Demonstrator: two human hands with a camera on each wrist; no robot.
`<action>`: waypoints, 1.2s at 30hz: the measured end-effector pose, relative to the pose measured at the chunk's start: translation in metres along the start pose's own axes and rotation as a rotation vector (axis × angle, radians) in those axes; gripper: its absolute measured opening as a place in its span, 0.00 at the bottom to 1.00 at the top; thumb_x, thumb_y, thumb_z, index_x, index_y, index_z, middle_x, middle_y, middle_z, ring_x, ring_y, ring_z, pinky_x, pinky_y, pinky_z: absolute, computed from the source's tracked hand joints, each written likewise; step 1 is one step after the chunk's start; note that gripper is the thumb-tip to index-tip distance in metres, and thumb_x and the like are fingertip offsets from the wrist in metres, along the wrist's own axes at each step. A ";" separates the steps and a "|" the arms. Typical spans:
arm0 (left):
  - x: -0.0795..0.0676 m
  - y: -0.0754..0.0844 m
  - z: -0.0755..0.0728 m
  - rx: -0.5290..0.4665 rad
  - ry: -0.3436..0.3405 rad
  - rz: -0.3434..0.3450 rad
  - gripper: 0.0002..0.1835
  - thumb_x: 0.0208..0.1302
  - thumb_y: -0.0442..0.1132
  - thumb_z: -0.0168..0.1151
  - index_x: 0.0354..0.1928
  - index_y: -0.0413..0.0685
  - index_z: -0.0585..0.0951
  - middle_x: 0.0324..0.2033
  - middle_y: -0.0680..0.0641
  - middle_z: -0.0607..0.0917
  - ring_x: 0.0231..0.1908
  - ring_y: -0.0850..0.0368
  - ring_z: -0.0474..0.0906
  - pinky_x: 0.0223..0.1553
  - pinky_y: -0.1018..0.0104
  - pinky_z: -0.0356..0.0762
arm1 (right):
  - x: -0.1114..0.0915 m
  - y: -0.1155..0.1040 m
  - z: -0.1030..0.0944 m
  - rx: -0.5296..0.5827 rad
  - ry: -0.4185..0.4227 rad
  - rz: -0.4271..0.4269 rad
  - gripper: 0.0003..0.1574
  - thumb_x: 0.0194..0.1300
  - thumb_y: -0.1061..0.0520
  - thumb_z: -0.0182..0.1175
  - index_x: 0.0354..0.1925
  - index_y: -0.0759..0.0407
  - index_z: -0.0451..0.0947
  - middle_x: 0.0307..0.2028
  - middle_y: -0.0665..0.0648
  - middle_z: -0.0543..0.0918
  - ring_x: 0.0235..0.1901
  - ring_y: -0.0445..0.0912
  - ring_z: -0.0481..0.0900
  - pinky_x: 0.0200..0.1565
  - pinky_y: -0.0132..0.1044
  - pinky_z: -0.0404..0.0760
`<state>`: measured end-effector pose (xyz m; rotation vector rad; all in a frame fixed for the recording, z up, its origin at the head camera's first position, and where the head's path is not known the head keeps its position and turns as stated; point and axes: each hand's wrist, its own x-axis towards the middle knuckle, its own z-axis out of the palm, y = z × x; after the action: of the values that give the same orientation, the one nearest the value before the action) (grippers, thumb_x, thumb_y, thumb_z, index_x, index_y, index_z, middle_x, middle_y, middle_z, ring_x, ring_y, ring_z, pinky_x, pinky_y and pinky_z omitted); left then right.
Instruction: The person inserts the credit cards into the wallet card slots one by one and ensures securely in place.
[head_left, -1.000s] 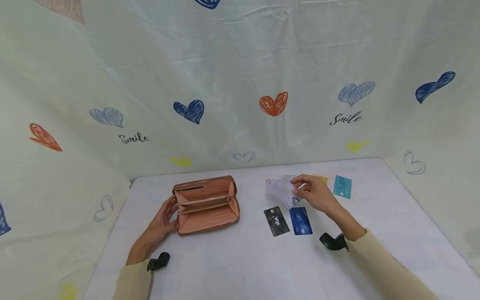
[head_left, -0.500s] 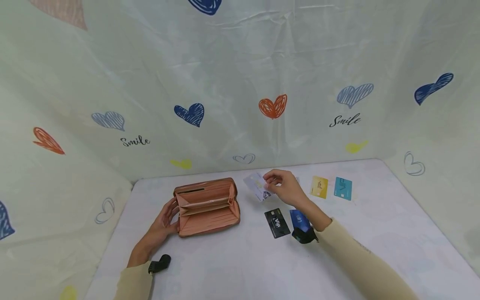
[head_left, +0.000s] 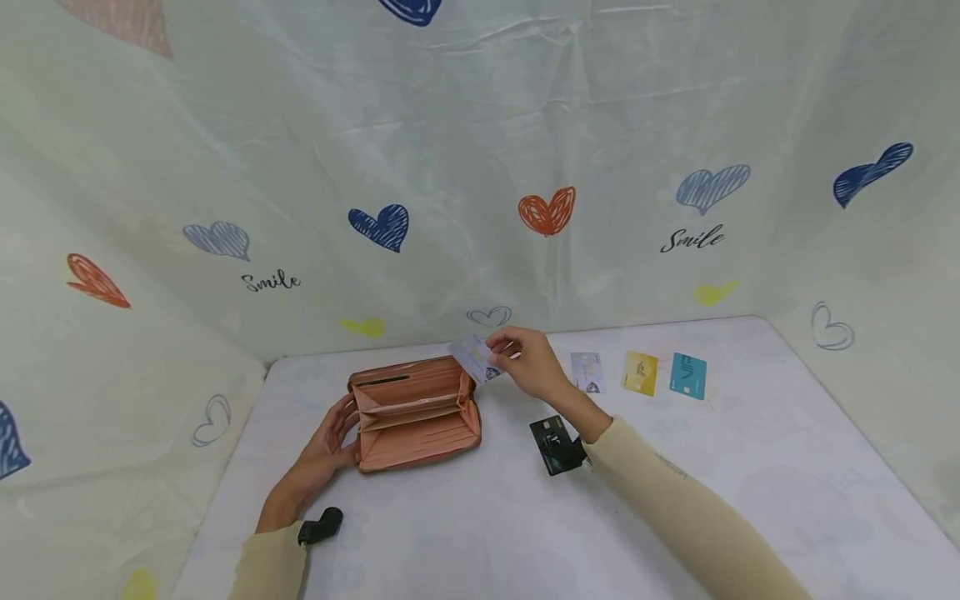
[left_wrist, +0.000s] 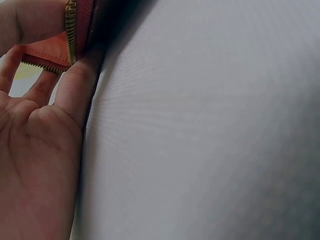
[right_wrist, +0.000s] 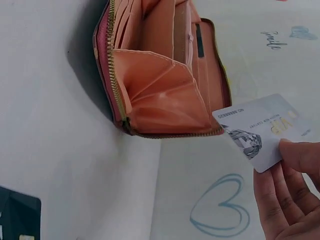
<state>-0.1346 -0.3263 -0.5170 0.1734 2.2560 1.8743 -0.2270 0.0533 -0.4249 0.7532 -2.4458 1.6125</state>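
A pink-orange zip wallet [head_left: 420,457] lies wide open on the table, its divided compartments showing. My left hand [head_left: 318,450] grips its left side; in the left wrist view the fingers and thumb of that hand [left_wrist: 40,170] are around the brass-zipped edge. Between thumb and fingers, my right hand [head_left: 531,362] pinches a silvery-white VIP card [right_wrist: 267,127] with a diamond picture. That card is held at the wallet's far right corner, overlapping it in the head view. From the right wrist view, the card's corner comes right at the wallet's rim [right_wrist: 212,132].
Right of the wallet lies a black card [head_left: 551,437], partly covered by the right wrist camera [head_left: 573,454]. Farther back lie a pale purple card [head_left: 587,372], a yellow card [head_left: 639,372] and a teal card [head_left: 687,376]. A heart-printed sheet [head_left: 465,275] rises behind the table.
My right hand has carried the white card leftward from the other cards to the wallet. The blue card is now hidden behind the right forearm. My left hand stays on the wallet.
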 end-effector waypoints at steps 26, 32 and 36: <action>0.000 0.001 0.000 0.002 0.003 0.013 0.57 0.64 0.26 0.70 0.85 0.46 0.43 0.84 0.36 0.45 0.77 0.59 0.52 0.63 0.84 0.63 | 0.026 0.003 0.041 -0.125 0.001 -0.102 0.09 0.70 0.70 0.65 0.47 0.63 0.87 0.44 0.60 0.88 0.45 0.52 0.87 0.47 0.45 0.87; -0.001 0.001 0.000 -0.002 -0.008 0.045 0.55 0.65 0.25 0.68 0.85 0.43 0.43 0.83 0.34 0.46 0.74 0.67 0.54 0.64 0.84 0.63 | 0.024 0.006 0.043 -0.180 0.007 -0.173 0.10 0.70 0.71 0.65 0.48 0.64 0.86 0.45 0.60 0.88 0.46 0.52 0.87 0.47 0.43 0.87; 0.000 0.002 0.000 0.000 0.002 0.021 0.56 0.65 0.25 0.69 0.85 0.44 0.43 0.84 0.36 0.46 0.80 0.45 0.48 0.63 0.84 0.63 | 0.026 0.009 0.047 -0.235 0.000 -0.200 0.11 0.69 0.70 0.66 0.48 0.62 0.87 0.45 0.59 0.88 0.46 0.51 0.87 0.48 0.42 0.87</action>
<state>-0.1342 -0.3258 -0.5148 0.1954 2.2647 1.8852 -0.2458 0.0060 -0.4436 0.9231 -2.4131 1.2296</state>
